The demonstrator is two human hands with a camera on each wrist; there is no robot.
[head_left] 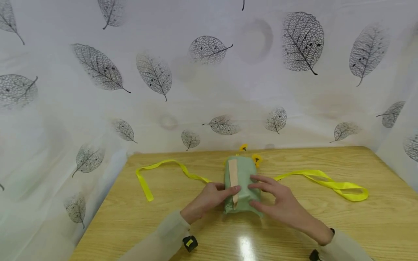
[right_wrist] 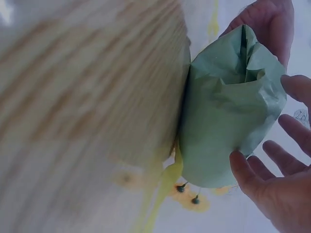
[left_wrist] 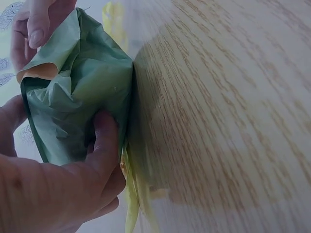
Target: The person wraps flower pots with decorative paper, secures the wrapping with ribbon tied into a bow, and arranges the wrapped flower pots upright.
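A package wrapped in pale green paper lies on the table between both hands, with a tan strip along its upper face. My left hand grips the package's left side, thumb pressing on the strip. In the left wrist view, the folded green end looks creased and pointed. My right hand rests fingertips lightly on the right side, fingers spread. The right wrist view shows the other end of the green wrapping folded inward, with the right thumb against it. Yellow ribbon emerges from both sides.
The ribbon's right length loops on the wooden table. Yellow flowers show just behind the package. A white sheet with leaf prints hangs behind the table and at its sides.
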